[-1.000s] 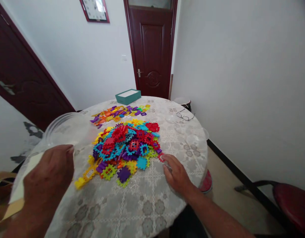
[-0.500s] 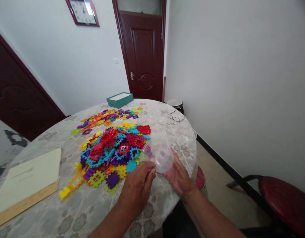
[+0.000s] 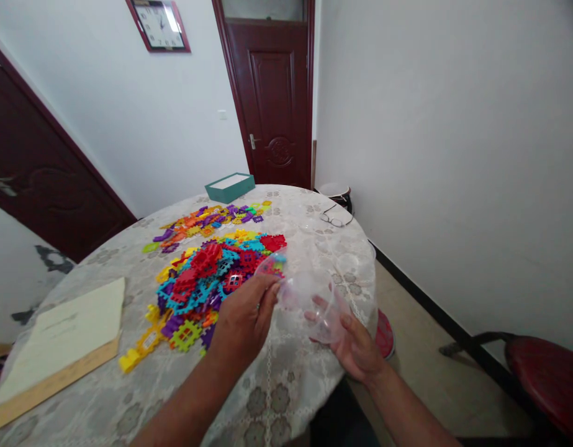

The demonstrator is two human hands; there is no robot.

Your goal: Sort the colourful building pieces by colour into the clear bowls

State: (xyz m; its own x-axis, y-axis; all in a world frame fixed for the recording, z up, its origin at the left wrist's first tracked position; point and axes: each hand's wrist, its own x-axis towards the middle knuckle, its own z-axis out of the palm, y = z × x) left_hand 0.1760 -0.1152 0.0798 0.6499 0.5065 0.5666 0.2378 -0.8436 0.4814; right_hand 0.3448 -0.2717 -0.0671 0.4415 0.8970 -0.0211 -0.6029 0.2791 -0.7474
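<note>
Both hands hold a clear plastic round container [image 3: 314, 298] above the near right edge of the round, cloth-covered surface [image 3: 277, 385]. Left hand [image 3: 242, 318]: fingers closed, pinching the container's rim on its left side. Right hand [image 3: 356, 349]: half-curled, cupping the container from beneath. A heap of multicoloured plastic interlocking tiles [image 3: 207, 276] lies just beside the left hand. Dark-framed spectacles [image 3: 335, 218] lie near the far right edge.
</note>
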